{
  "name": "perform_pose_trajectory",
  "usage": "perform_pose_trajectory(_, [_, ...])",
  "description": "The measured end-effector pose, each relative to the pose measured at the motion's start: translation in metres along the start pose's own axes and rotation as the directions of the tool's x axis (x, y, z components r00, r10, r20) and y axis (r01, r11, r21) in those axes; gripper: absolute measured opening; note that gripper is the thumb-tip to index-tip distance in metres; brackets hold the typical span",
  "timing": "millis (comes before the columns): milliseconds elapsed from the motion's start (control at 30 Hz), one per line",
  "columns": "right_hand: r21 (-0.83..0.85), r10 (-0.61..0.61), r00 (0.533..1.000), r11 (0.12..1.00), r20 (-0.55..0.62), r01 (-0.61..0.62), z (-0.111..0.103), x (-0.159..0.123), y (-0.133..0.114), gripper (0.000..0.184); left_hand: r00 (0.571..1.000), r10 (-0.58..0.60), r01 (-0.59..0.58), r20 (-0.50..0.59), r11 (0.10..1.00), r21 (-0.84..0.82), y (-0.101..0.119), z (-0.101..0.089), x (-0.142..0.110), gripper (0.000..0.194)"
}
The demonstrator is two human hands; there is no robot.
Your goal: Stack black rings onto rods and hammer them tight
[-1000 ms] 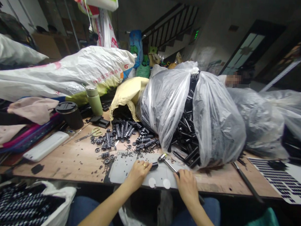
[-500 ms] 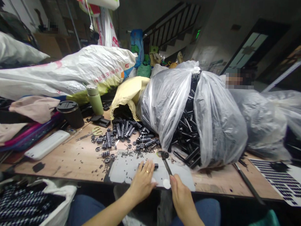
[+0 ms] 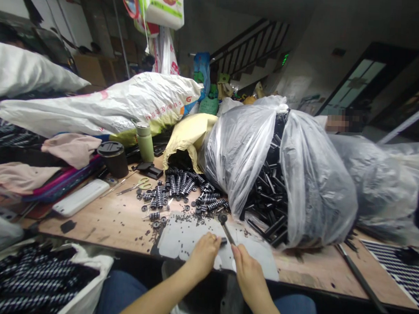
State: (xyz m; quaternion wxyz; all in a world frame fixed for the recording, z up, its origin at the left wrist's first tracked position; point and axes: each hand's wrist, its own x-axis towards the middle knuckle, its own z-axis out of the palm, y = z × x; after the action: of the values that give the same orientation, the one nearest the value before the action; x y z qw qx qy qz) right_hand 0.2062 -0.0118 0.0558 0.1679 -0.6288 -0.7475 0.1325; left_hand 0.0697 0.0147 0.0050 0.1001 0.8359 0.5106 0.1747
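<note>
My left hand [image 3: 203, 254] is curled round a short black tube [image 3: 223, 240], whose end pokes out past the fingers over the grey-white mat [image 3: 177, 233]. In my right hand [image 3: 248, 268] is the handle of a hammer [image 3: 229, 233]; its round dark head rests near or just above the mat's far edge. Tiny black bits lie scattered over the mat and the wood beyond it. Behind them is a heap of black-and-white banded rollers [image 3: 181, 182], with small black rings and metal pins among them.
A clear plastic bag [image 3: 314, 192] spilling black tubes stands behind the mat. To the left are scissors [image 3: 134, 186], a white slab-like case [image 3: 80, 197], a dark lidded cup [image 3: 113, 159] and a green bottle [image 3: 145, 143]. A sack of banded rollers [image 3: 29, 279] sits below the table's edge.
My left hand has gone from lying flat on the black tube to fingers closed round it. My right hand keeps its grip on the hammer. The whole view has shifted slightly.
</note>
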Motion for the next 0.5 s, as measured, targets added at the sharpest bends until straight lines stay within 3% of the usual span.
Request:
perform_pose_trajectory(67, [-0.040, 0.034, 0.999, 0.999, -0.038, -0.035, -0.003, 0.003, 0.020, 0.045, 1.000, 0.006, -0.006, 0.004, 0.999, -0.037, 0.000, -0.013, 0.003, 0.030])
perform_pose_trajectory(133, [-0.121, 0.064, 0.996, 0.990, -0.067, -0.072, 0.000, 0.005, 0.042, 0.044, 0.996, -0.045, 0.043, -0.080, 0.999, -0.027, -0.012, -0.031, 0.015, 0.032])
perform_pose_trajectory(233, [-0.228, 0.080, 0.988, 0.968, -0.133, -0.109, 0.014, 0.004, 0.069, 0.041, 0.906, -0.283, 0.314, -0.314, 0.948, 0.053, -0.056, -0.063, 0.057, 0.038])
perform_pose_trajectory(300, [-0.270, 0.046, 0.982, 0.958, -0.186, -0.096, 0.020, 0.004, 0.078, 0.041, 0.846, -0.422, 0.476, -0.326, 0.874, 0.103, -0.091, -0.077, 0.091, 0.043])
perform_pose_trajectory(400, [-0.267, -0.038, 0.964, 0.963, -0.265, -0.035, 0.015, 0.019, 0.082, 0.037, 0.838, -0.460, 0.505, -0.295, 0.858, 0.097, -0.126, -0.081, 0.127, 0.044])
perform_pose_trajectory(500, [-0.231, -0.040, 0.933, 0.972, -0.358, -0.047, -0.011, 0.053, 0.086, 0.029, 0.864, -0.430, 0.462, -0.261, 0.884, 0.071, -0.137, -0.070, 0.134, 0.043])
